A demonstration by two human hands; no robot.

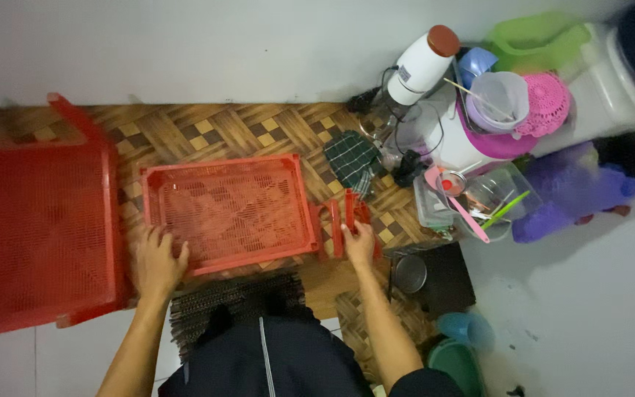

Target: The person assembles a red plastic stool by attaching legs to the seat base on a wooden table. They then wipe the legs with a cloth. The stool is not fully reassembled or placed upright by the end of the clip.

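A single head-worn camera looks almost straight down from above, fairly close. The woven mat (244,132) fills the centre of the frame, the wearer's arms enter from the bottom edge, and pale floor surrounds it.
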